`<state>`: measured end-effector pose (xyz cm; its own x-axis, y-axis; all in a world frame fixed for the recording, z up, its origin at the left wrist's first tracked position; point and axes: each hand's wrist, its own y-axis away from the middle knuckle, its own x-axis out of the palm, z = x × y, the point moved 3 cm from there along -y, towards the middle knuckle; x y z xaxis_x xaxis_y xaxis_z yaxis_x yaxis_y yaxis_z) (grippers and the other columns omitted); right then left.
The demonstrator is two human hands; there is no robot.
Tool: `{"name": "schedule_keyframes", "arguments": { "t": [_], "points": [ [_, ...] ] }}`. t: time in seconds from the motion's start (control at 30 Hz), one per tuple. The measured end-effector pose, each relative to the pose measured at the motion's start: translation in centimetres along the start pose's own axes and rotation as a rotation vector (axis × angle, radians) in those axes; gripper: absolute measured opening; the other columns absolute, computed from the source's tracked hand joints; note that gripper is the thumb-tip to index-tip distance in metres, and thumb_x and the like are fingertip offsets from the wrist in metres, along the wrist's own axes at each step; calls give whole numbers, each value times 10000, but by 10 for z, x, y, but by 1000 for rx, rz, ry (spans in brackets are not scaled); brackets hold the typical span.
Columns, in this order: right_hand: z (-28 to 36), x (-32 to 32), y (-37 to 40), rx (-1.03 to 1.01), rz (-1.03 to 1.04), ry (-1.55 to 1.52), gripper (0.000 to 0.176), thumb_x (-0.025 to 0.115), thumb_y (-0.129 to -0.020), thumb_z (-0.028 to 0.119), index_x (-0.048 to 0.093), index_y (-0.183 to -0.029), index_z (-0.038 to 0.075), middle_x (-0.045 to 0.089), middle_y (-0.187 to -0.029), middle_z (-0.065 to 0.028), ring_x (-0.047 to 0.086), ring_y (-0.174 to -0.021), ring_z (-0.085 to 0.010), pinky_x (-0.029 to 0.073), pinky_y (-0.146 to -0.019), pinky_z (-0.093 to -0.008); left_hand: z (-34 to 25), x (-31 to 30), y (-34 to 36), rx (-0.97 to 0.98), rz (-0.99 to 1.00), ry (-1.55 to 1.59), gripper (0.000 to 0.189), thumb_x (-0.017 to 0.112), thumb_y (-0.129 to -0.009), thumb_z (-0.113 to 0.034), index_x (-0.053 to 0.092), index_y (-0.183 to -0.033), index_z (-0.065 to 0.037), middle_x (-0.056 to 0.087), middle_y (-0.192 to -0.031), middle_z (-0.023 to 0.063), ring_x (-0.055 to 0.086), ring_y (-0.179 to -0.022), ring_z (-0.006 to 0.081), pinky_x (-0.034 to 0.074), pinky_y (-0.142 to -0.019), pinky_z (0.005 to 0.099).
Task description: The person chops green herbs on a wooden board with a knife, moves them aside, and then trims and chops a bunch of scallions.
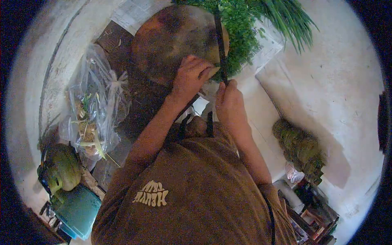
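Observation:
A round, stained wooden board (163, 45) lies at the top centre. Over its lower right part, my left hand (190, 77) has bent fingers closed on a small pale piece (213, 72), too blurred to name. My right hand (230, 100) is just right of it, closed round the lower end of a long, narrow, dark blade-like strip (221, 45). The strip runs upward along the board's right edge. Leafy green herbs (241, 38) lie right beside the strip, with long green onions (288, 22) at the upper right.
On the left is a clear plastic bag (92, 110) with plant scraps. A green rounded object (65, 167) and a teal container (79, 210) are at the lower left. A dark greenish bundle (300, 149) stands on the right, above a cluttered box (314, 220).

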<state>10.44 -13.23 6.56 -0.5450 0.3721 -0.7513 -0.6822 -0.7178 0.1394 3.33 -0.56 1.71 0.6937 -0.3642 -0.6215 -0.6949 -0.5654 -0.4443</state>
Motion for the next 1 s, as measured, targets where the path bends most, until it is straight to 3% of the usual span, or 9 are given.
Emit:
{"name": "schedule_keyframes", "arguments": {
  "t": [0.23,0.43,0.63,0.73,0.83,0.93,1.0],
  "points": [
    [-3,-7,-40,-155,-3,42,249,455,-995,173,461,-950,-72,583,-750,-346,562,-742,-541,420,-635,-601,6,3,1,27,-9,-5,156,697,-776,-97,692,-931,-82,682,-965,71,592,-948,291,477,-881,410],
    [7,-15,-6,-114,4,-62,234,457,-993,166,467,-960,-65,580,-740,-340,555,-732,-547,417,-609,-592,1,-1,0,33,-35,-14,172,734,-751,-86,696,-917,-62,699,-949,92,636,-909,297,512,-834,405],
    [-15,13,-30,-204,-65,40,232,465,-986,152,501,-951,-74,586,-749,-340,566,-741,-538,427,-619,-581,3,3,-2,18,-27,52,167,700,-762,-84,685,-928,-71,682,-904,75,600,-921,279,485,-852,404],
    [-2,-7,-39,-177,-10,11,242,487,-958,148,503,-955,-93,603,-766,-337,598,-752,-525,481,-667,-576,0,-1,-3,25,0,11,161,691,-765,-64,683,-926,-63,675,-945,94,591,-953,292,486,-848,405],
    [7,-26,-22,-169,-1,-18,234,489,-961,155,511,-944,-77,611,-786,-342,605,-774,-524,485,-671,-571,-4,2,-4,58,-12,-28,155,670,-780,-48,679,-934,-50,639,-981,113,573,-970,311,479,-863,414],
    [5,-31,-12,-26,91,-157,251,480,-986,184,525,-968,-63,603,-784,-335,588,-780,-523,456,-630,-547,-2,2,-2,14,0,18,159,652,-801,-62,676,-958,-42,594,-1015,125,553,-991,331,465,-898,427],
    [2,-28,-7,-49,39,-93,249,481,-987,181,521,-964,-63,607,-787,-331,588,-778,-521,455,-630,-546,-3,1,-3,39,17,1,159,647,-809,-72,675,-962,-41,576,-1004,124,547,-996,338,458,-913,431]
  ]
}}
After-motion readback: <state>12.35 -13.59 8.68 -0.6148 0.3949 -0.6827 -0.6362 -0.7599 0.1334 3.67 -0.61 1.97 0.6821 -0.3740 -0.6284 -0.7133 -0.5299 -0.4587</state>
